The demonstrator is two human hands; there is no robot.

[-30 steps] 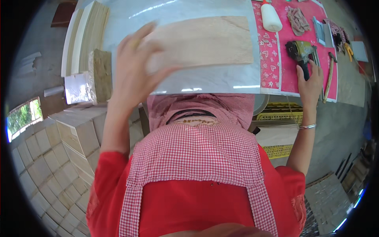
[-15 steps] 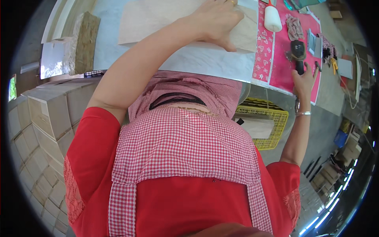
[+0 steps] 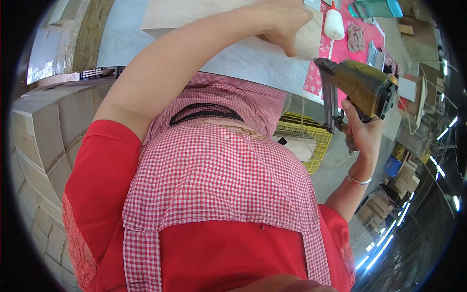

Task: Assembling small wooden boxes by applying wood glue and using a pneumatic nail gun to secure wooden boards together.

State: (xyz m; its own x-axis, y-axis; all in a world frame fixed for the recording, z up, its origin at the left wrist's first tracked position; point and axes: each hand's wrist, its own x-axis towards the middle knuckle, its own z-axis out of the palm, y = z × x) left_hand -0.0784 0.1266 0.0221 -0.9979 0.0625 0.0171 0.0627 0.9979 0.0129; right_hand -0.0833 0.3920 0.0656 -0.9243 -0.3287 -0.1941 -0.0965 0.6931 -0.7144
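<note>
My right hand (image 3: 364,127) is wrapped round the handle of a pneumatic nail gun (image 3: 362,85), lifted above the table's right side. The gun's nose points left, near the right end of a pale wooden box (image 3: 209,17). Across that box reaches my left arm, and my left hand (image 3: 284,24) rests at the box's right end, thumb hanging over the near side. Its fingers are curled over the far side, partly cut off by the picture's top edge. A white glue bottle (image 3: 333,24) with a red tip lies just right of the box.
A crumpled cloth (image 3: 355,38) and a teal bottle (image 3: 375,8) lie on the pink-covered right end of the table (image 3: 272,80). Below stands a yellow crate (image 3: 318,155). Stacked wooden boxes (image 3: 36,129) fill the left, beside a thick wooden block (image 3: 92,34).
My right hand has picked up the nail gun from the pink cover and swung it left, up toward the box. The left hand stays on the box, which now stands a little taller in view.
</note>
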